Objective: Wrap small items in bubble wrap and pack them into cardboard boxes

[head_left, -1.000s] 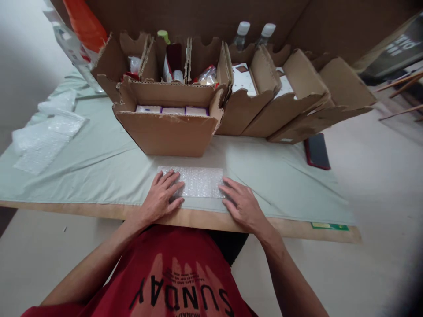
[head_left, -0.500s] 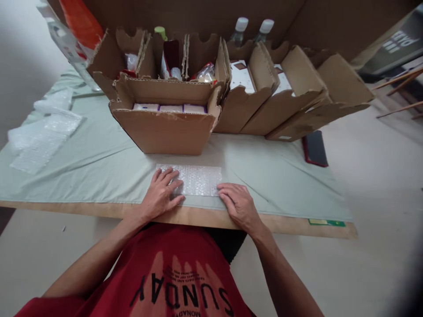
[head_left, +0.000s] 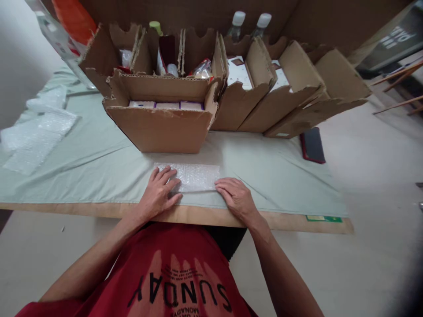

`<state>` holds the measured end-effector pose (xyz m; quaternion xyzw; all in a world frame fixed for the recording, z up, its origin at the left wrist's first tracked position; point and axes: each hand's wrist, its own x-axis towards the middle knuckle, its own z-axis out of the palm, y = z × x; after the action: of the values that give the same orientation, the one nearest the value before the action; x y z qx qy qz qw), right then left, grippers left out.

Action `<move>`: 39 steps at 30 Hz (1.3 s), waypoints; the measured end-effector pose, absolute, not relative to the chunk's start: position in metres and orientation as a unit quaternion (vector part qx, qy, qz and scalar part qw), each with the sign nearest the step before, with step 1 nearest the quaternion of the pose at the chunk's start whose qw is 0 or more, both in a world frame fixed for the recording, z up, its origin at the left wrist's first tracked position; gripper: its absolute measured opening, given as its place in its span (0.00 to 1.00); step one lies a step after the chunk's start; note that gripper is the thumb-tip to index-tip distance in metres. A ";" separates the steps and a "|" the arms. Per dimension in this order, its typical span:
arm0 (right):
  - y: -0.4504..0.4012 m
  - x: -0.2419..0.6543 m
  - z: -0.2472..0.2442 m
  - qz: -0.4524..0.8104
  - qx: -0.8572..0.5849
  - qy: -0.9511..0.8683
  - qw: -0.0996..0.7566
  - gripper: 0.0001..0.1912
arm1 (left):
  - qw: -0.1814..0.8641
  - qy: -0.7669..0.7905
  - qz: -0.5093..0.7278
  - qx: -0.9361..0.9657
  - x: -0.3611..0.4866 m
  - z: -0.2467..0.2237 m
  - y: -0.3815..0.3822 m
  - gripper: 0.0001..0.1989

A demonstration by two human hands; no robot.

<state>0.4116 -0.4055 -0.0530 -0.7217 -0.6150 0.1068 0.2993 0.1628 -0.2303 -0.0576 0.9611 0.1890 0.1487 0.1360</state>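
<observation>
A small rectangular piece of bubble wrap (head_left: 194, 177) lies flat on the pale green cloth close to the table's front edge. My left hand (head_left: 161, 189) rests over its left end, fingers spread and palm down. At the lower right corner is my right hand (head_left: 235, 196), its fingers held together and the thumb tucked close, closed on the edge of the wrap. Behind the wrap stands a cardboard bin (head_left: 158, 130) with several white, purple-edged boxes (head_left: 167, 105) inside.
A row of cardboard bins (head_left: 246, 105) with packaged goods stands behind. More bubble wrap (head_left: 42, 132) lies at the left. Tall bottles (head_left: 59, 42) stand at the back left, and two white-capped bottles (head_left: 238, 26) behind the bins. A dark phone-like object (head_left: 313, 145) is at the right edge.
The view has shifted slightly, so everything sits a little further left and higher. Both hands keep their places on the bubble wrap.
</observation>
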 end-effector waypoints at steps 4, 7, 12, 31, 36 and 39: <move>-0.400 0.417 -0.037 0.158 -0.725 -0.604 0.291 0.12 | 0.138 0.185 0.145 0.962 0.163 -0.056 -0.230 0.17; -0.396 0.419 -0.025 0.215 -0.737 -0.576 0.280 0.12 | 0.138 0.197 0.149 0.959 0.166 -0.054 -0.230 0.18; -0.390 0.422 -0.020 0.276 -0.737 -0.534 0.310 0.11 | 0.140 0.210 0.152 0.956 0.170 -0.052 -0.232 0.15; -0.380 0.399 -0.043 0.075 -0.720 -0.665 0.185 0.09 | 0.127 0.209 0.166 0.955 0.174 -0.051 -0.233 0.08; -0.382 0.399 -0.043 0.048 -0.699 -0.691 0.175 0.07 | 0.130 0.217 0.133 0.958 0.174 -0.046 -0.234 0.12; -0.381 0.399 -0.047 0.024 -0.689 -0.701 0.182 0.10 | 0.130 0.225 0.125 0.958 0.174 -0.045 -0.235 0.11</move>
<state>0.3992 -0.3807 -0.0467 -0.6888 -0.7014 0.0245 0.1817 0.1744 -0.2347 -0.0452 0.9576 0.2249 0.1249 0.1300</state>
